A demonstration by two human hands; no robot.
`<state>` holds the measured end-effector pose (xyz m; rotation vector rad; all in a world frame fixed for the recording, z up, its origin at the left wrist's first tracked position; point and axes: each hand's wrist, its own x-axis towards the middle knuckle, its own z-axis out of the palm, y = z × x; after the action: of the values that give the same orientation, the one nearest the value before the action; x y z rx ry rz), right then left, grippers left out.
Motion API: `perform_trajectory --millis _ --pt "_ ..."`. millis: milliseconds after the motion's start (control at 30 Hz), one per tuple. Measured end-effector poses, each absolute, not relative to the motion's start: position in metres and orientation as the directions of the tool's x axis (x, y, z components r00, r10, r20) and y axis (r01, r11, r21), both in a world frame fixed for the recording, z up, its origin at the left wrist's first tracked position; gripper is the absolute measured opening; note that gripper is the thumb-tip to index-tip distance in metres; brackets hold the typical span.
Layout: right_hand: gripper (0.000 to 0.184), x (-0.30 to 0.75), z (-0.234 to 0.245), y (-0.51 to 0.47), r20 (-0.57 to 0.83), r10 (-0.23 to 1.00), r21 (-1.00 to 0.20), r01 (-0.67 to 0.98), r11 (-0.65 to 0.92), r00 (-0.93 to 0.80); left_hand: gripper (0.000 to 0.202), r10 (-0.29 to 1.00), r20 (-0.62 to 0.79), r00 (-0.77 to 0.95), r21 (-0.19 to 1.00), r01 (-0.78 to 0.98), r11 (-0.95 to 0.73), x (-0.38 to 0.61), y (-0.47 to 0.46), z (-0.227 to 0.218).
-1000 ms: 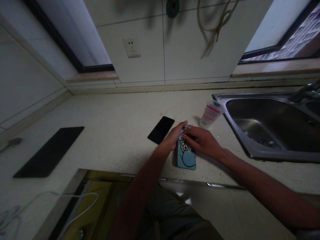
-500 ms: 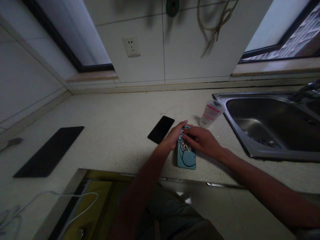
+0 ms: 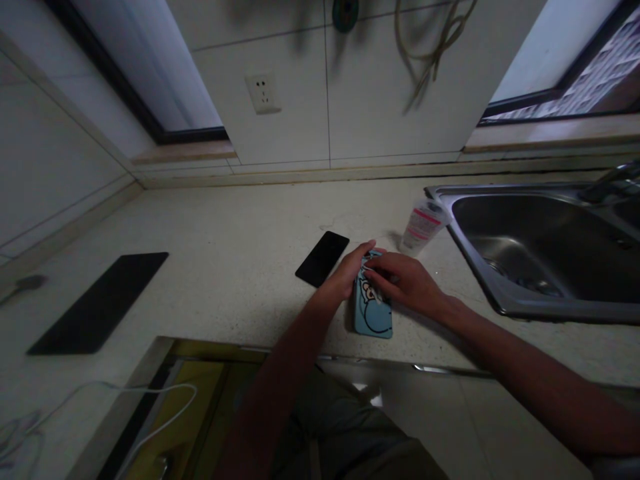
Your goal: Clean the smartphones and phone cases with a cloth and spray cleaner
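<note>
A light-blue phone case with a cartoon figure lies on the counter near its front edge, its printed side up. My left hand grips the case along its left side near the far end. Over the upper part of the case is my right hand, its thumb and fingers drawn together in a pinch. Whatever sits between those fingertips is too small to make out. Just left of my left hand, a black smartphone lies flat. Part of the case is hidden under my hands.
Right of my hands a clear plastic cup with pink print stands close to the steel sink. A dark flat mat lies on the left of the counter, with a white cable below it.
</note>
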<state>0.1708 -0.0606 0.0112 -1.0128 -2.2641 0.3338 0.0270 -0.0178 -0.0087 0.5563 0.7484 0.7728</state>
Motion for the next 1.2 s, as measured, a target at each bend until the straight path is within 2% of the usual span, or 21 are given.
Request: perform_trajectory --millis 1200 --pt "0.023 0.1711 0.0091 -0.0598 0.444 0.738 -0.459 0.579 0.674 -0.508 0.034 0.775 -0.409 0.482 0.684 -0.399 0.61 0.0287 -0.0172 -0.0089"
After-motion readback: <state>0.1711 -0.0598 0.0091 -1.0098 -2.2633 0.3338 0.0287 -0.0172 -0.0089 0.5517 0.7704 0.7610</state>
